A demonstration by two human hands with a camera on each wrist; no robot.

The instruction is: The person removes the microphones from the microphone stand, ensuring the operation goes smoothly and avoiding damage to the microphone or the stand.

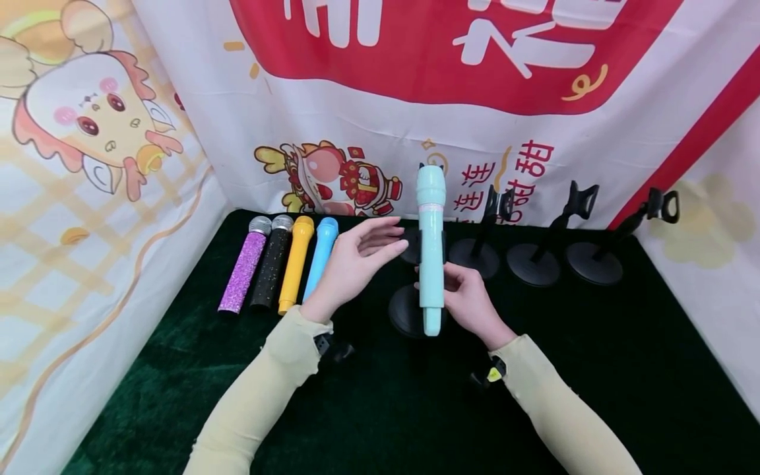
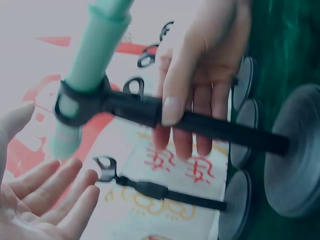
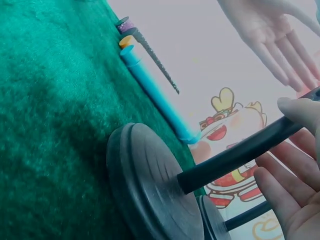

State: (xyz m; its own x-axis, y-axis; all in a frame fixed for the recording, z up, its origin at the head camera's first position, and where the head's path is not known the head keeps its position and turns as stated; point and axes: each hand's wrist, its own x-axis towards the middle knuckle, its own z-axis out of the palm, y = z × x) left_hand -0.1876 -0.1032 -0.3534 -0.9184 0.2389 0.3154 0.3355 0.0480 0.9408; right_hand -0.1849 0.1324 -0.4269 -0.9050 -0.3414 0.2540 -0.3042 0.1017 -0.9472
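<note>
A mint-green microphone [image 1: 431,257] sits in the clip [image 2: 70,107] at the top of a black microphone stand [image 2: 220,130]. My right hand [image 1: 472,300] holds the stand's pole, thumb on one side and fingers behind it, a little below the clip. The round base [image 3: 155,180] shows beneath that hand, over the green cloth. To the left of the microphone, my left hand [image 1: 359,257] is spread with its palm toward it, fingers apart from it and nothing in the grasp.
Left of my left hand lie a purple glitter microphone [image 1: 242,274], a black one [image 1: 272,267], a yellow one [image 1: 295,264] and a blue one [image 1: 320,254] in a row. Several stands [image 1: 534,264] line the back right. Printed cloth [image 1: 350,112] hangs behind the table.
</note>
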